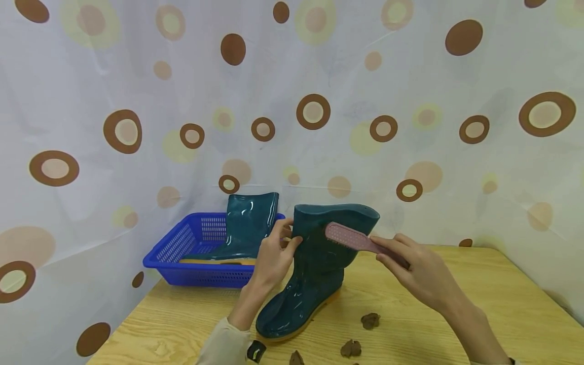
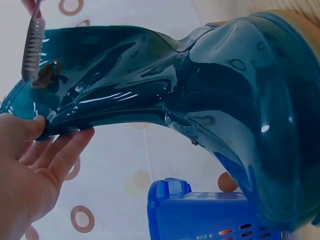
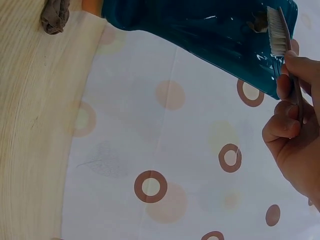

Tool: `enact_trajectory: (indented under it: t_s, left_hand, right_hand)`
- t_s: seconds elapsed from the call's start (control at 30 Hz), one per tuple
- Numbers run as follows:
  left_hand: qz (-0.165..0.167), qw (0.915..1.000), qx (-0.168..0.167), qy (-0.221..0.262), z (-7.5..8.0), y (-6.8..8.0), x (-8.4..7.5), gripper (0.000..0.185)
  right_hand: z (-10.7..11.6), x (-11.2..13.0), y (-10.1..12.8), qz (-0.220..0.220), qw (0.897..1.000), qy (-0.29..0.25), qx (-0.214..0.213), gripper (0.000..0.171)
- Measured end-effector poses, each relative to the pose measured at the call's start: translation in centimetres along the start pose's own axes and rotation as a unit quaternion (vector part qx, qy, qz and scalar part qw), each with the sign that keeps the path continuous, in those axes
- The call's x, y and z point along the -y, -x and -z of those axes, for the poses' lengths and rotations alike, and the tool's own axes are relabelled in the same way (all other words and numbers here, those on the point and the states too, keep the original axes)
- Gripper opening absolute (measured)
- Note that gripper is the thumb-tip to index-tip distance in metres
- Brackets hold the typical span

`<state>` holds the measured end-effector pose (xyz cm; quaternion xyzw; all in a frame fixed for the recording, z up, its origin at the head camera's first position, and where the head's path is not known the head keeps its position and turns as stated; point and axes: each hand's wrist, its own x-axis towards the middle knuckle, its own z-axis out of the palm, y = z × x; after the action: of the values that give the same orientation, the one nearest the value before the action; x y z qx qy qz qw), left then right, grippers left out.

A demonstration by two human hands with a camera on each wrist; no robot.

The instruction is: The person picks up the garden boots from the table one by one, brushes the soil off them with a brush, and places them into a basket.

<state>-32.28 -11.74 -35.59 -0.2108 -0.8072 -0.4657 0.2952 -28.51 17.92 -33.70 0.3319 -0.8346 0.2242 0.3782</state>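
Observation:
A dark green rubber boot point(image 1: 315, 258) with a tan sole stands upright on the wooden table. My left hand point(image 1: 275, 253) grips the front edge of its shaft near the top, thumb on the outer face. From the right, my right hand point(image 1: 422, 271) holds a pink-handled scrub brush point(image 1: 349, 236) by its handle. The brush head lies against the upper shaft; in the left wrist view its pale bristles point(image 2: 35, 47) face a brown mud smear point(image 2: 46, 75) on the rubber. The right wrist view shows the smear point(image 3: 259, 22) beside the bristles too.
A blue plastic basket point(image 1: 201, 276) stands at the back left with a second green boot point(image 1: 251, 225) in it. Several brown clumps point(image 1: 370, 320) lie on the table point(image 1: 479, 294) near the boot. A small black object point(image 1: 256, 351) sits by the toe. A dotted curtain point(image 1: 356, 167) hangs behind.

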Motion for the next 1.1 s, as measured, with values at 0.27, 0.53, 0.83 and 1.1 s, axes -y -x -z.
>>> enact_trajectory:
  t_s: [0.27,0.53,0.83,1.1]
  left_hand:
    - [0.003,1.0000,0.005,0.003,0.1,-0.1,0.0,0.034]
    - [0.007,1.0000,0.002,0.001,0.1,0.0,0.0,0.036]
    - [0.010,0.9999,0.001,0.000,0.1,0.1,0.0,0.036]
    - [0.024,0.9997,0.006,0.001,0.2,0.2,-0.3,0.038]
  right_hand:
    - [0.0,-0.1,0.0,-0.011,1.000,0.002,0.029,0.032]
    - [0.2,0.0,0.2,-0.018,0.998,-0.004,0.064,0.028]
    - [0.6,-0.4,0.3,0.040,0.998,-0.017,0.047,0.034]
    - [1.0,-0.4,-0.2,0.078,0.996,-0.028,-0.045,0.048]
